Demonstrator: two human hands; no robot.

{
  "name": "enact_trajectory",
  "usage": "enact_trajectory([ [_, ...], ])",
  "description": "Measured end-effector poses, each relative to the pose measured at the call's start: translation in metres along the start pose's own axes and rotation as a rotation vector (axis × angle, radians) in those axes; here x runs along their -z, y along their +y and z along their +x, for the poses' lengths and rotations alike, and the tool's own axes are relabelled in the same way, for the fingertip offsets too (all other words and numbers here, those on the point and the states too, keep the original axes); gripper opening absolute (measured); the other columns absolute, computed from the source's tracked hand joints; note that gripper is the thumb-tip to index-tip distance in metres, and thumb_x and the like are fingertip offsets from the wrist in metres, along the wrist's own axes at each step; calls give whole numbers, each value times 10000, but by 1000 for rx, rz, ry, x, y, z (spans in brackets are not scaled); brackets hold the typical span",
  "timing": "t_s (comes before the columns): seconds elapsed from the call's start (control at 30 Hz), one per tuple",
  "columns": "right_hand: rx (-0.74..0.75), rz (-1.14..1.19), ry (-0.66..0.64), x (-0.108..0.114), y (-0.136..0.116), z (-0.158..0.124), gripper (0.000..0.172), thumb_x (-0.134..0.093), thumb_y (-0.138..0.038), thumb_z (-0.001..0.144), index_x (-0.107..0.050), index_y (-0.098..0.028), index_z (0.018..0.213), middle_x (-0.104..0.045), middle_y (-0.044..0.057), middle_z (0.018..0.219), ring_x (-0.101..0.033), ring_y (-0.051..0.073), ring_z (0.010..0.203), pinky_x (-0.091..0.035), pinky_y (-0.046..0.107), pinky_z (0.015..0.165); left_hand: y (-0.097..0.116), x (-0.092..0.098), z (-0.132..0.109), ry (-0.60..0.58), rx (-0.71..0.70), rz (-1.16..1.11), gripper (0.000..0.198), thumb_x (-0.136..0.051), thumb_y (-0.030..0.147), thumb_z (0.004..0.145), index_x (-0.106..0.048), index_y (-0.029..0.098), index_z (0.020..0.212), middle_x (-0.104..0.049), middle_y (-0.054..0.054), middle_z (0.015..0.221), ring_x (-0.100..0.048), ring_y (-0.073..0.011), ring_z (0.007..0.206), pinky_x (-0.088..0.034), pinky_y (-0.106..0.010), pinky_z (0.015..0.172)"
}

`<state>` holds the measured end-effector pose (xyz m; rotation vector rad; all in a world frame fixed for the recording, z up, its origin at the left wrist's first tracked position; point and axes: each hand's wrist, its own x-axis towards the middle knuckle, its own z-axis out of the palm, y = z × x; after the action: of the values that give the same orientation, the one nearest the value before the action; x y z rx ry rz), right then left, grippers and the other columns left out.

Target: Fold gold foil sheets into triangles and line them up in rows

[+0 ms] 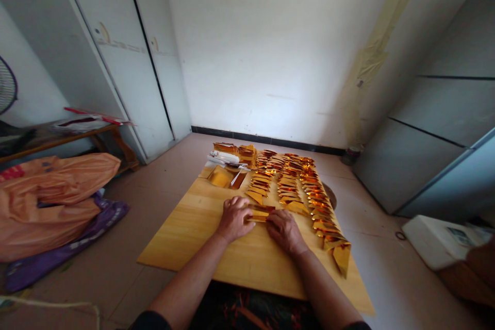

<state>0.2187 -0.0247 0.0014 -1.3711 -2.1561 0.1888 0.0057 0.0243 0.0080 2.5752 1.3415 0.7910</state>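
Observation:
Between my two hands, just above or on the wooden board, is a sheet of gold foil paper (260, 213), partly folded into a narrow strip. My left hand (234, 218) has its fingers closed on the strip's left end. At the other end, my right hand (285, 229) grips it with curled fingers. Beyond the hands stand rows of folded gold foil pieces (289, 183), overlapping one another. A longer row of folded pieces (322, 211) runs down the board's right side. Flat gold foil sheets (220, 177) lie in a stack to the left.
The wooden board (181, 232) reaches across my lap. A white packet (224, 157) lies at its far left corner. Orange cloth or plastic (58, 201) and a purple bag (77, 245) are on the left. A white box (435, 242) stands on the floor to the right.

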Motion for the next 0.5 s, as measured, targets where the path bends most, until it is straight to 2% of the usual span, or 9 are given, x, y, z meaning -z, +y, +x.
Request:
enact_trajectory([
  [0.2, 64, -9, 47, -4, 4, 2, 195, -521, -267, 909, -699, -214, 851, -647, 47, 855, -545, 167, 833, -373, 279, 763, -4, -7, -1, 48, -54, -20, 101, -705, 275, 678, -708, 224, 764, -610, -38, 878, -508, -216, 914, -377, -386, 826],
  [0.3, 56, -6, 39, -4, 6, 4, 221, -513, -275, 917, -698, -212, 814, -645, 43, 827, -548, 157, 796, -366, 273, 744, -8, -12, 0, 56, -106, -65, 98, -649, 277, 757, -710, 201, 760, -606, -42, 804, -519, -189, 843, -403, -337, 781],
  [0.5, -46, 63, 27, -6, 8, 11, 234, -490, -233, 912, -693, -197, 800, -664, 36, 783, -578, 149, 750, -395, 252, 724, -12, -17, 4, 40, -119, -19, 268, -539, 213, 865, -646, 162, 624, -591, -36, 697, -520, -150, 747, -395, -276, 721],
])
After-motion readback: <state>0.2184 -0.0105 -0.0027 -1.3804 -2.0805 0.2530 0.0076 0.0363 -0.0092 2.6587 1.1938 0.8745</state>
